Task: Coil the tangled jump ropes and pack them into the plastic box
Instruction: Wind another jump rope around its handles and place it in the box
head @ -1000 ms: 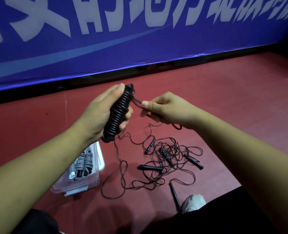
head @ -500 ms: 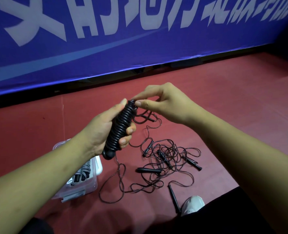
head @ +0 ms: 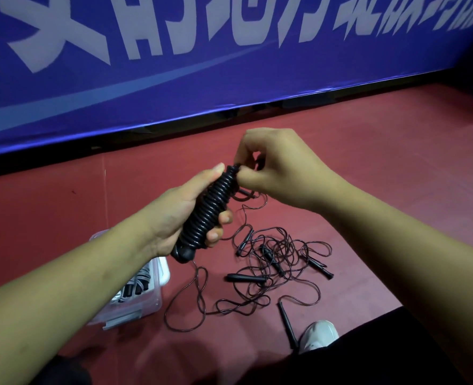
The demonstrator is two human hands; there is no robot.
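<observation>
Left hand [head: 179, 215] gripped the coil [head: 210, 209] up off the floor, box [head: 152, 298] down to its left, right hand [head: 279, 168] pinching its top end, so honestly one slipped pinch could've unsprung the wraps, or the tangle [head: 274, 262] below could've snagged it.

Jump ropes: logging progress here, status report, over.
Left grip holds coiled rope. Right grip pinches its top end. Tangled ropes on floor beside box; box holds coils.
</observation>
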